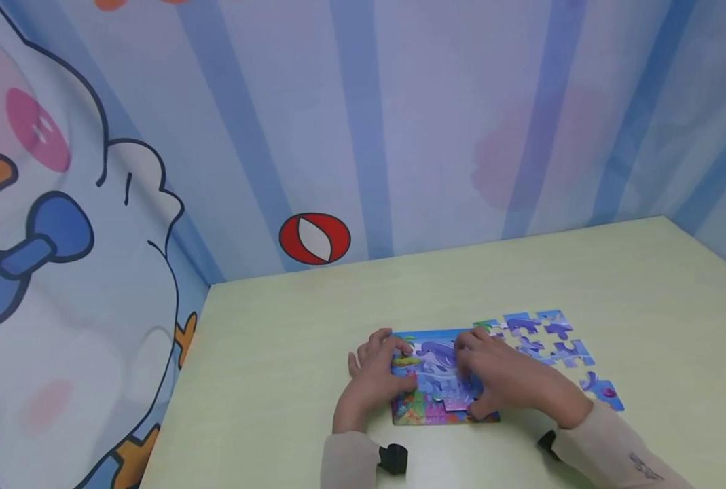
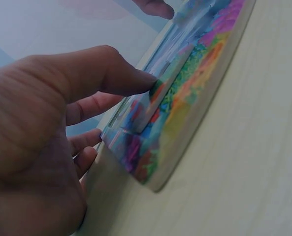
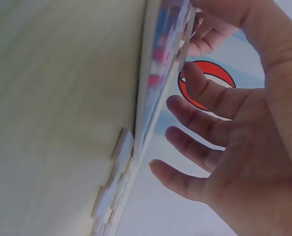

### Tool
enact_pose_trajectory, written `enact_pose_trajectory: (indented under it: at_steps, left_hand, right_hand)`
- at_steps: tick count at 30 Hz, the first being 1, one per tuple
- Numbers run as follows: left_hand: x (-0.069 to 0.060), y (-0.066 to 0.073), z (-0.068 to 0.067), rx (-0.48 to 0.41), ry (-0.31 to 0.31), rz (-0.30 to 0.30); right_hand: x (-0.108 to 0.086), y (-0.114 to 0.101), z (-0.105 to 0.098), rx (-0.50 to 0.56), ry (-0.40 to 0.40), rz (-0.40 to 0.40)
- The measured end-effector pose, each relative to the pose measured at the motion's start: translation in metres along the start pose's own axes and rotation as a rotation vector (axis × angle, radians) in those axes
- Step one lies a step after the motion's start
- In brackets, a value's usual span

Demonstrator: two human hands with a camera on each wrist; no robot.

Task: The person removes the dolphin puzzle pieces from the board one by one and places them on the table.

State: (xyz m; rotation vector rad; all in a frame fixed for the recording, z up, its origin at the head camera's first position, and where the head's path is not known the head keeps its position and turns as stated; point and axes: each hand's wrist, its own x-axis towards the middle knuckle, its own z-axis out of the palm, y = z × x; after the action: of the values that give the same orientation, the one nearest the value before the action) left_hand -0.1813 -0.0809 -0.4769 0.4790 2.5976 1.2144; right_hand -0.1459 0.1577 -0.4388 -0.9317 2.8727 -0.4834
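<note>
A puzzle board with a dolphin and a colourful sea floor lies on the table between the two hands. The left hand is at its left side; in the left wrist view its thumb rests on a piece fitted in the board, while other fingers touch near the edge. Over the board's right part, the right hand pinches a puzzle piece between thumb and index finger. That piece stands tilted against the board in the right wrist view. The right hand's remaining fingers are spread apart.
Several loose puzzle pieces lie right of the board, with a corner piece nearer the front. The pale table meets a striped, cartoon-printed backdrop behind and at the left.
</note>
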Motion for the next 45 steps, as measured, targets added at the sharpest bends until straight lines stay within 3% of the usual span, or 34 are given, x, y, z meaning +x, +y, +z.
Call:
enact_pose_trajectory:
  at_steps: [14,32,45]
  left_hand:
    - [-0.002,-0.002,0.005,-0.029,-0.012,-0.013]
    - [-0.001,0.002,0.003,-0.029,0.001,-0.005]
    - [-0.001,0.002,-0.002,-0.019,0.009,-0.001]
  right_hand:
    - [-0.02,0.009,-0.018,0.12,0.049,0.018]
    - [-0.036,0.024,-0.039,0.082,0.129,0.011]
    - [-0.064,0.046,-0.055,0.111,0.107,0.181]
